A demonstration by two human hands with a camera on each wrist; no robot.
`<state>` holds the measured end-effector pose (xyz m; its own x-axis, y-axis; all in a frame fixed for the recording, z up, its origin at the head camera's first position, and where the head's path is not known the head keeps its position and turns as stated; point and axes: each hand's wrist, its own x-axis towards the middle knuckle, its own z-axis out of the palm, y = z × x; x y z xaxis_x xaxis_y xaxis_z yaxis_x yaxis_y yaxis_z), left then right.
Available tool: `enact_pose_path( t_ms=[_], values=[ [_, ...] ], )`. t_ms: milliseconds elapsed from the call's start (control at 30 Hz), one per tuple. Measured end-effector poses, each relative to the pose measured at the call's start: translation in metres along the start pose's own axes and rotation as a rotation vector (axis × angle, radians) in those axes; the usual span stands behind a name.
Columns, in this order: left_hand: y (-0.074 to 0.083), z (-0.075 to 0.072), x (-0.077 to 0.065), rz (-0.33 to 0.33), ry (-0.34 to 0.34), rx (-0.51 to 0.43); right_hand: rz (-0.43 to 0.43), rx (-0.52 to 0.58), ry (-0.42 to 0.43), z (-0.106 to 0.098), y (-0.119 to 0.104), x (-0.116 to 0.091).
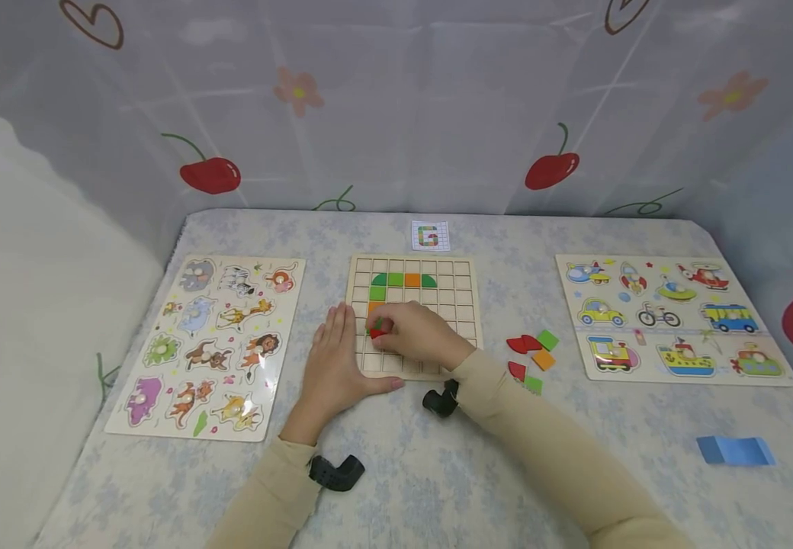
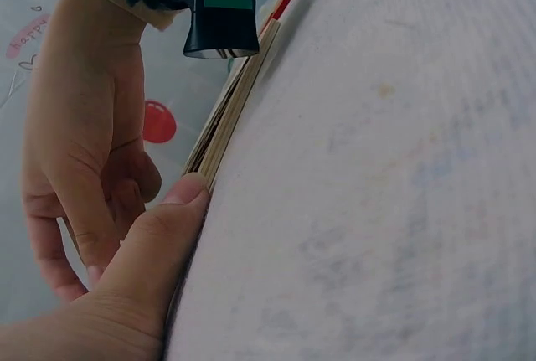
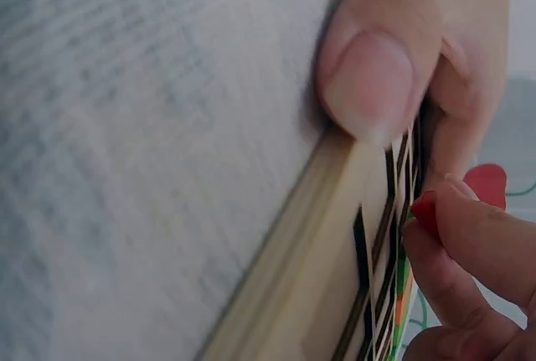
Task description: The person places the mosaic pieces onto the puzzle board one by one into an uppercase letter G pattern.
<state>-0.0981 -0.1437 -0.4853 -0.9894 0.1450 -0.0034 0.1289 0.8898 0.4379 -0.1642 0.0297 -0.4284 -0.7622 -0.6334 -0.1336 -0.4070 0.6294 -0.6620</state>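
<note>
A square wooden grid board lies in front of me in the head view. Green and orange tiles form a row near its top, with rounded green pieces at both ends and more tiles running down the left. My right hand is over the board's lower left and pinches a small red piece between thumb and finger. Beside the board's left edge lies my left hand, fingers straight, thumb stretched along the front edge. In the left wrist view that thumb touches the board's side.
Loose red, green and orange pieces lie right of the board. Behind it sits a pattern card showing a G shape. An animal puzzle flanks it left, a vehicle puzzle right. A blue folded strip lies at front right.
</note>
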Motion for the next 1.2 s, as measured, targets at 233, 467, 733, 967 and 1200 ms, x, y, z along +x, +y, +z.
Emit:
enact_pose_path(
  t_ms=[233, 467, 733, 967, 1200],
  values=[
    [0.0009, -0.0005, -0.0003, 0.001, -0.003, 0.000, 0.002, -0.062, 0.006, 0.0069, -0.0027, 0.0013],
    [0.0011, -0.0012, -0.0007, 0.000, -0.005, -0.007, -0.006, -0.100, 0.034, 0.0076, -0.0047, -0.0005],
    [0.0017, -0.0014, -0.0014, 0.001, -0.001, -0.005, -0.032, -0.132, 0.056, 0.0074, -0.0036, -0.0024],
    [0.0009, -0.0002, -0.0013, -0.001, -0.003, 0.003, 0.000, -0.118, 0.073, 0.0098, -0.0015, -0.0028],
    [0.0014, -0.0005, -0.0011, -0.007, -0.002, -0.005, 0.040, -0.120, 0.072, 0.0076, -0.0028, -0.0074]
  ],
)
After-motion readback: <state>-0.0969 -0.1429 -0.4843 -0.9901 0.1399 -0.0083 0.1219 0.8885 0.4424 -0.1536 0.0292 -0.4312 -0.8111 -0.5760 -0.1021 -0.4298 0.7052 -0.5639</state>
